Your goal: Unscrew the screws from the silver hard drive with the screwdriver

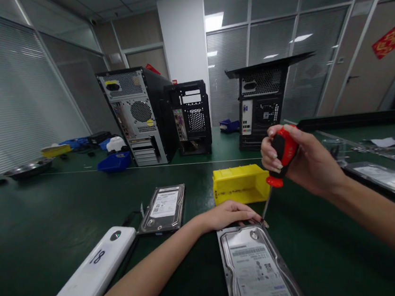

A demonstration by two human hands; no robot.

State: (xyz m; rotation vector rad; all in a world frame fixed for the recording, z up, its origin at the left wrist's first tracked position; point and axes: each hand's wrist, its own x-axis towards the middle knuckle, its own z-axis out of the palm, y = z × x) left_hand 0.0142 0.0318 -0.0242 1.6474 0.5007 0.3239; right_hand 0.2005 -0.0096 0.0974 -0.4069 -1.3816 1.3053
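Nearly upright screwdriver (277, 169), tip down.

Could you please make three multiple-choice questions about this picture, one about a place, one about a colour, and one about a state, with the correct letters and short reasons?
1. Where is the yellow bin?
A. Beyond the near hard drive, on the green table
B. On top of a computer case
C. Under the white device

2. What colour is the screwdriver handle?
A. Blue
B. Red and black
C. Green

3. What is the right hand doing?
A. Resting flat on the table
B. Holding a hard drive
C. Gripping the screwdriver, its tip at the drive's top right corner

Answers:
1 A: the bin sits on the table just past the drive.
2 B: the handle is red with black parts.
3 C: the fingers wrap the handle, while the left hand rests on the drive's far edge.
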